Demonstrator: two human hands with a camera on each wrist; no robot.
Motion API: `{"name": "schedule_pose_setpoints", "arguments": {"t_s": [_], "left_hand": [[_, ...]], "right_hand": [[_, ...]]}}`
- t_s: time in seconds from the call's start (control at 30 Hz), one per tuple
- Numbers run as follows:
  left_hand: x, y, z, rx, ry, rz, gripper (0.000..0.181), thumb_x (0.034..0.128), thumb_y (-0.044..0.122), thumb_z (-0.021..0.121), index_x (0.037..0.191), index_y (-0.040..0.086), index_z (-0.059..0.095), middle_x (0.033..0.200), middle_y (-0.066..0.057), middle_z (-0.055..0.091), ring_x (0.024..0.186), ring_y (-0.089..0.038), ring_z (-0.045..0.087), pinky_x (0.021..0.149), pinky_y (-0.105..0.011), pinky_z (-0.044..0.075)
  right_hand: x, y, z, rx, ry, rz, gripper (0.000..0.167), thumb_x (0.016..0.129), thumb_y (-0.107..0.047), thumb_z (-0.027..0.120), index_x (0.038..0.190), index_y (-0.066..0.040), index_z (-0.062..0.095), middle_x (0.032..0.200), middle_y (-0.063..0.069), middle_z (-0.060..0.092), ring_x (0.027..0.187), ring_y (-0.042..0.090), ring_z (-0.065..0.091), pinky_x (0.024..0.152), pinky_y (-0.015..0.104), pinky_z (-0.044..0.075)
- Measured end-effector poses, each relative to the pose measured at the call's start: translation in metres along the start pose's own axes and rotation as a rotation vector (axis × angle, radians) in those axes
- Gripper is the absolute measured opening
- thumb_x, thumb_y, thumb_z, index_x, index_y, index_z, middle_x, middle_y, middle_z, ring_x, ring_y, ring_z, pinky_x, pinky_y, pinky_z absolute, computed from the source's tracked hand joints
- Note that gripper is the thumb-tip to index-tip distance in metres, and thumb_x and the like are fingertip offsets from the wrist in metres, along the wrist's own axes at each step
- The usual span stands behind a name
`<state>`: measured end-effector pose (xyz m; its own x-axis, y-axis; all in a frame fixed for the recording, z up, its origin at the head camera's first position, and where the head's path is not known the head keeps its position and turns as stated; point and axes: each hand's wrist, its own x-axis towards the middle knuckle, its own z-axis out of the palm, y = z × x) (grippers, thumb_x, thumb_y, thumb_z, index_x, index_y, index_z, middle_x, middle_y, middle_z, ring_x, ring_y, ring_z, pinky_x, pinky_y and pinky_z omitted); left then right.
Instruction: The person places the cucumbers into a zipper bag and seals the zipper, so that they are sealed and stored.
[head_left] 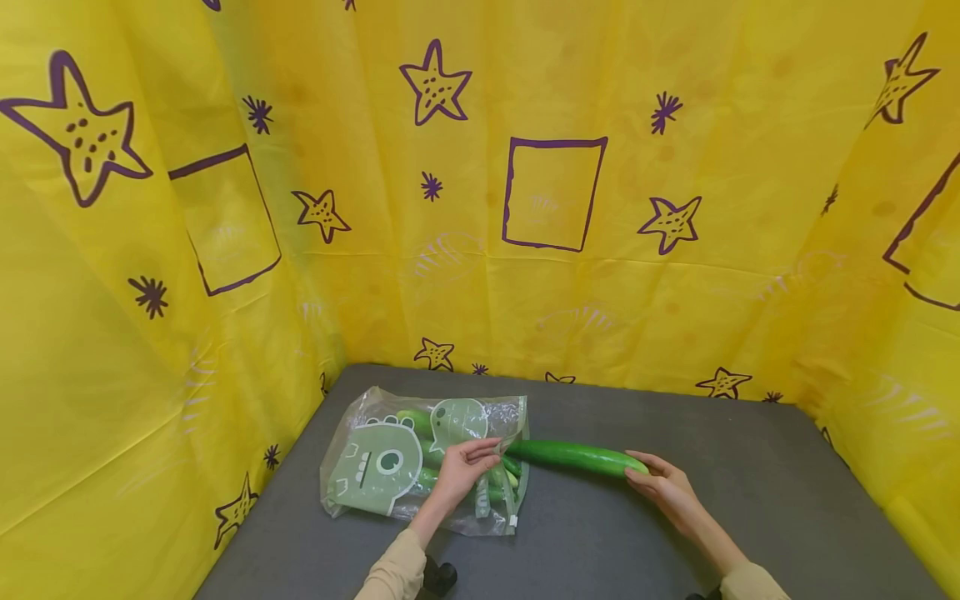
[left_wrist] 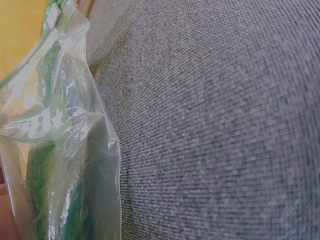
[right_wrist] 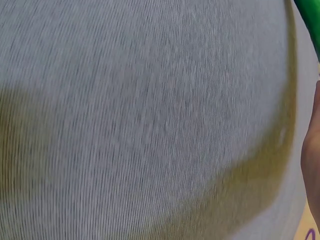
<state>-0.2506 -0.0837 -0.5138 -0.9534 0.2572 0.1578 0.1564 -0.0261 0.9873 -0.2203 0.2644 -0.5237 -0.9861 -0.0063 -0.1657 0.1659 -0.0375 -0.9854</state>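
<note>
A clear zip bag (head_left: 378,471) with green cartoon prints lies on the table, its mouth to the right. Inside it show several green cucumbers, partly covered by the prints; in the left wrist view the bag (left_wrist: 75,120) fills the left side. My left hand (head_left: 459,473) pinches the upper film at the bag's mouth. With thumb and fingers, my right hand (head_left: 670,492) grips the right end of a long green cucumber (head_left: 573,456). Its other end is at the bag's mouth, near my left fingertips. The right wrist view catches only a strip of this cucumber (right_wrist: 309,20).
A dark grey table (head_left: 600,546) lies under everything. Yellow curtains (head_left: 570,317) with purple stars and squares stand behind and along both sides. A white zip slider (head_left: 513,521) sits at the bag's near right corner.
</note>
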Motion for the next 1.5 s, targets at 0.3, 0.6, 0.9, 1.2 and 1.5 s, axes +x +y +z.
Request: {"name": "schedule_pose_setpoints", "arguments": {"t_s": [0.3,0.6,0.9,1.2,1.5], "left_hand": [[0.006,-0.017,-0.002,0.012,0.001,-0.003,0.036,0.0858,0.003,0.067,0.119,-0.007,0.061,0.117,-0.028,0.063,0.090,0.005,0.065,0.083,-0.018,0.056],[0.005,-0.017,-0.001,0.034,0.006,0.000,0.036,0.0863,0.007,0.067,0.119,-0.005,0.061,0.116,-0.026,0.064,0.096,-0.007,0.068,0.083,-0.020,0.056],[0.002,-0.011,-0.001,0.043,-0.002,0.006,0.034,0.0868,0.004,0.066,0.118,-0.007,0.061,0.115,-0.028,0.064,0.101,-0.026,0.068,0.083,-0.022,0.057],[-0.002,-0.004,-0.002,0.042,-0.004,0.001,0.034,0.0863,0.004,0.066,0.118,-0.008,0.061,0.114,-0.030,0.063,0.103,-0.033,0.066,0.083,-0.022,0.057],[0.003,-0.019,-0.003,0.056,0.001,-0.001,0.035,0.0877,0.008,0.066,0.121,-0.003,0.062,0.116,-0.026,0.064,0.099,-0.011,0.068,0.082,-0.019,0.056]], "right_hand": [[0.008,0.009,0.027,-0.006,-0.026,-0.010,0.056,0.085,-0.003,0.067,0.133,0.013,0.043,0.110,0.004,0.063,0.090,0.005,0.061,0.081,0.017,0.055],[0.018,0.011,0.059,0.017,-0.088,-0.031,0.055,0.086,-0.004,0.066,0.133,0.012,0.043,0.112,0.005,0.064,0.091,0.006,0.061,0.082,0.018,0.055],[0.027,0.013,0.090,-0.024,-0.061,-0.032,0.050,0.085,-0.004,0.067,0.131,0.008,0.050,0.122,0.019,0.061,0.091,0.010,0.061,0.082,0.025,0.057],[0.034,0.017,0.114,-0.089,-0.022,-0.086,0.043,0.082,-0.004,0.071,0.123,0.004,0.059,0.120,0.023,0.063,0.087,0.012,0.062,0.073,0.020,0.054],[0.042,0.013,0.129,-0.085,-0.025,-0.126,0.040,0.084,-0.008,0.069,0.121,0.004,0.060,0.116,0.023,0.064,0.089,0.013,0.063,0.077,0.021,0.055]]}}
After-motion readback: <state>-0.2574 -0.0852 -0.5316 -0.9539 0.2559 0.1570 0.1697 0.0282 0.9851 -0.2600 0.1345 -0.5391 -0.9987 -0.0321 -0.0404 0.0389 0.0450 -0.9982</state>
